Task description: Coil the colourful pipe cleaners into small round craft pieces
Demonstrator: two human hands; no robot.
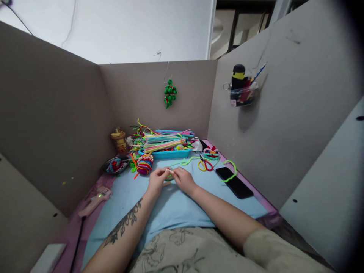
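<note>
My left hand [157,182] and my right hand [184,179] meet over the middle of the blue cloth [159,212]. Fingers and thumbs of both are pinched together on a pale green pipe cleaner [170,177], which seems bent into a loop. Most of its shape is hidden behind the fingers. A thin pale strand runs from near the fingertips toward the right. Just beyond my right hand lie red-and-yellow scissors [205,165] and a bright green pipe cleaner [187,160]. A striped multicoloured bundle [145,164] sits beyond my left hand.
A blue tray [170,154] heaped with pipe cleaners [163,142] stands at the back. On the left are a dark bowl [108,170], a cup [119,141] and a pink glue gun [96,201], its light on. A phone [237,185] lies right. Grey panels [136,94] enclose three sides.
</note>
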